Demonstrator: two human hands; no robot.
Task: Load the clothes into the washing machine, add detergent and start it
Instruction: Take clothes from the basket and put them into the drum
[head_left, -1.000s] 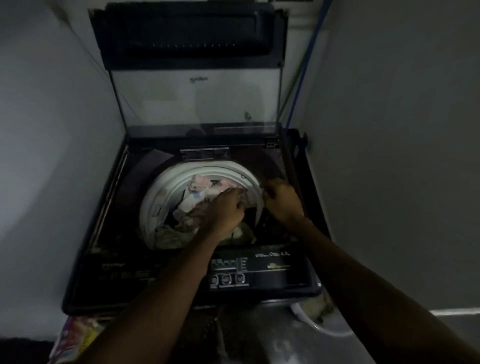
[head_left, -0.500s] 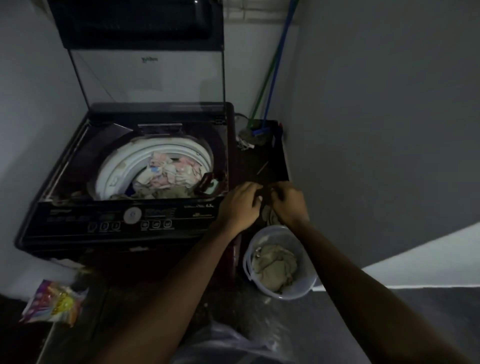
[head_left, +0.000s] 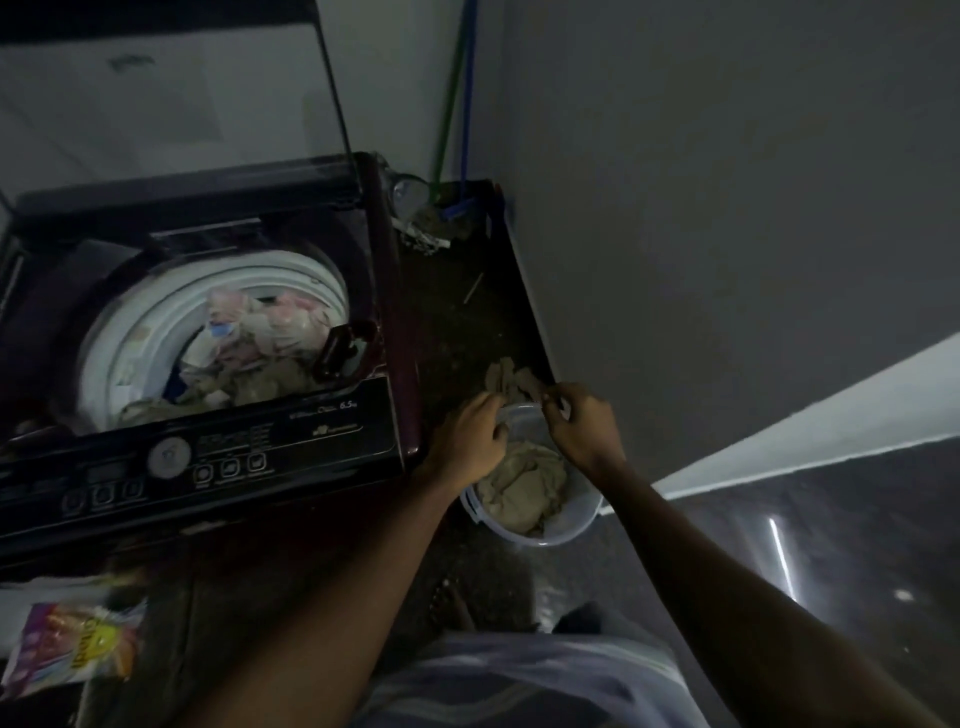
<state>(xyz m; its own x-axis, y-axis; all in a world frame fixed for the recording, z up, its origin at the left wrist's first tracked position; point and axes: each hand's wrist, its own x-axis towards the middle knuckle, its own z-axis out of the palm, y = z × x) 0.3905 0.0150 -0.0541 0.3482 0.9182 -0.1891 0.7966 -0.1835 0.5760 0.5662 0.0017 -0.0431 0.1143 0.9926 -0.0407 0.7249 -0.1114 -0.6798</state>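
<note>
Loading half done, I judge.
Right of the washer (head_left: 332, 431), my left hand (head_left: 475, 436) and right hand (head_left: 582, 423) pinch a cloth (head_left: 511, 379) over the bucket (head_left: 576, 525); the drum (head_left: 130, 332) has clothes (head_left: 270, 332); packet (head_left: 72, 644) before the washer, likely detergent, lies untouched; start remains.

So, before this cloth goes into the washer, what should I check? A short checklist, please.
1. Lid raised: ok.
2. Left hand and right hand both grip the cloth: ok.
3. Room in the drum: cannot tell.
4. Bucket emptied: not ok, clothes lie inside.
5. Detergent packet nearby: ok, on the floor.
</note>
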